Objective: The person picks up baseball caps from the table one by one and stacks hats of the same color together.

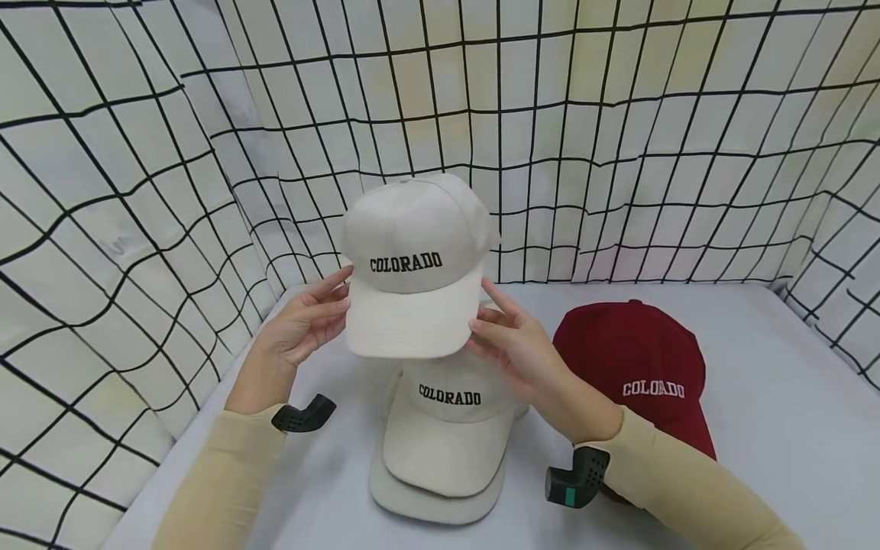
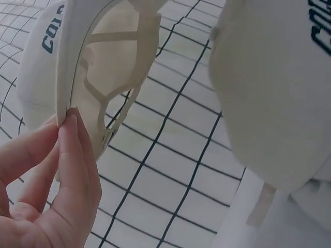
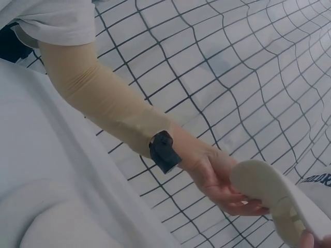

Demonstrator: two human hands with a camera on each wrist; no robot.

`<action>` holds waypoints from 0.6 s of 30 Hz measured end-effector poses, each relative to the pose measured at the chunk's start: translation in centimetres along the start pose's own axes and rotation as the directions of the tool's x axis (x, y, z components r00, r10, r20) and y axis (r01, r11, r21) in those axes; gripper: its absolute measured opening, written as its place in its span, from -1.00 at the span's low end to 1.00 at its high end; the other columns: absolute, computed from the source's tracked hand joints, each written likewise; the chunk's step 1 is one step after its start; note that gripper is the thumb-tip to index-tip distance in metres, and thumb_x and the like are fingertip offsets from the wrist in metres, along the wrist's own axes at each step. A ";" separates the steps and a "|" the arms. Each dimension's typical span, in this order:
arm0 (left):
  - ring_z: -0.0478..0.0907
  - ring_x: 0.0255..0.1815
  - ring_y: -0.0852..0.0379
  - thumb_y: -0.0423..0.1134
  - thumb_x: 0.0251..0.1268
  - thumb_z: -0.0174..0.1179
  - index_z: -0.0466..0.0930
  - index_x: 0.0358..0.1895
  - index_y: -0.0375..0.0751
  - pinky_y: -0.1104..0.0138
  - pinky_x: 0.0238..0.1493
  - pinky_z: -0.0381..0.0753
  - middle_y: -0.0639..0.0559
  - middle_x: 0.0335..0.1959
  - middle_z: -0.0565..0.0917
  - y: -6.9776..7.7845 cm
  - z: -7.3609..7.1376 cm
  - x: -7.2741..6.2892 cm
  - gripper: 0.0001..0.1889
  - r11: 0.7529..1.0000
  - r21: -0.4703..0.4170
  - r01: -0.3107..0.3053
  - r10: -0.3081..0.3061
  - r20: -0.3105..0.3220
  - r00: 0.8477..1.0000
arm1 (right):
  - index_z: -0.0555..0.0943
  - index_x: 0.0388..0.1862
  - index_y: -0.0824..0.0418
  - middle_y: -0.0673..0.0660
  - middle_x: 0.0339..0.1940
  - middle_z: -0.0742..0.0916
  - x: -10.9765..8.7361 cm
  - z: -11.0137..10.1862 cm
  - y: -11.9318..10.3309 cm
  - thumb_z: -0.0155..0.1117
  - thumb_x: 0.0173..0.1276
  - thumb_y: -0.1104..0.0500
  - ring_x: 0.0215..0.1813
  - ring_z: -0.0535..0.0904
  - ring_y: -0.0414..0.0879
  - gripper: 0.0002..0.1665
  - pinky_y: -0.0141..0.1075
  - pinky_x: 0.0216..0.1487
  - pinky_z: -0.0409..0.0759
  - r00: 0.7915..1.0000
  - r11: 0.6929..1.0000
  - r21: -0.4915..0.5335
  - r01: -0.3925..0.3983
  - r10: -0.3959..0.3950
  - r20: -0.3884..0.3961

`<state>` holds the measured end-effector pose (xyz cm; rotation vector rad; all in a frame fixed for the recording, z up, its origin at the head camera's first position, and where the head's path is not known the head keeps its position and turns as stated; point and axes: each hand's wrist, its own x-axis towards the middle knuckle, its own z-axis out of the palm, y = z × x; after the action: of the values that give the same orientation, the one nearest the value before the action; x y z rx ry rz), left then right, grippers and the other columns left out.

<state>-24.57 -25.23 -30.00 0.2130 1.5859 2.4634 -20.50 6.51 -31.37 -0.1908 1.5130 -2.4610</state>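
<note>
A white baseball cap (image 1: 419, 313) with dark COLORADO lettering is held up, its brim toward me. My left hand (image 1: 309, 325) pinches one side edge of the brim; in the left wrist view the thumb and fingers (image 2: 67, 155) grip that edge, and the cap's hollow underside and back strap opening show. On the opposite side, my right hand (image 1: 519, 344) holds the brim's edge; only its fingertips (image 3: 307, 240) appear in the right wrist view. Directly below the raised cap lies a stack of off-white caps (image 1: 447, 451), the top one also lettered COLORADO.
A dark red COLORADO cap (image 1: 626, 344) lies right of the stack, partly behind my right forearm. All rests on a white-covered table (image 1: 777, 397). Black grid netting (image 1: 591, 160) before a pale backing rises at the back and both sides.
</note>
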 end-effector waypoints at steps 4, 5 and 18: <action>0.71 -0.17 0.18 -0.64 0.45 0.05 0.76 0.03 0.07 0.41 -0.15 0.71 -0.05 0.02 0.59 -0.7 1.0 0.3 -0.51 0.999 0.037 0.017 -0.017 -0.005 1.000 | 0.19 0.67 -0.06 0.09 0.00 0.55 -0.8 -1.2 0.1 0.12 0.52 0.45 -0.03 0.62 -0.14 -0.15 -0.29 0.14 0.64 1.000 1.000 -0.017 -0.012 0.012 -0.023; 0.71 -0.17 0.18 -0.64 0.45 0.04 0.76 0.03 0.08 0.41 -0.14 0.71 -0.05 0.02 0.60 -0.9 1.2 0.4 -0.51 0.999 0.049 0.023 -0.023 -0.006 1.000 | 0.19 0.67 -0.06 0.09 -0.01 0.56 -1.0 -1.5 0.2 0.12 0.52 0.45 -0.03 0.62 -0.14 -0.15 -0.30 0.14 0.64 0.999 1.000 -0.019 -0.016 0.016 -0.031; 0.71 -0.21 0.22 -0.64 0.45 0.04 0.71 0.18 0.03 0.42 -0.12 0.70 -0.03 -0.01 0.57 -2.8 3.0 1.3 -0.49 0.992 0.117 0.036 -0.033 -0.028 0.999 | 0.09 0.70 -0.02 0.07 -0.02 0.55 -2.6 -4.0 0.2 0.06 0.54 0.45 -0.02 0.61 -0.19 -0.14 -0.32 0.16 0.62 0.999 1.000 -0.022 -0.022 0.021 -0.036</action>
<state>-24.87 -21.13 -31.29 0.1703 1.7329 2.3589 -18.97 10.54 -33.28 -0.1345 1.5500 -2.4438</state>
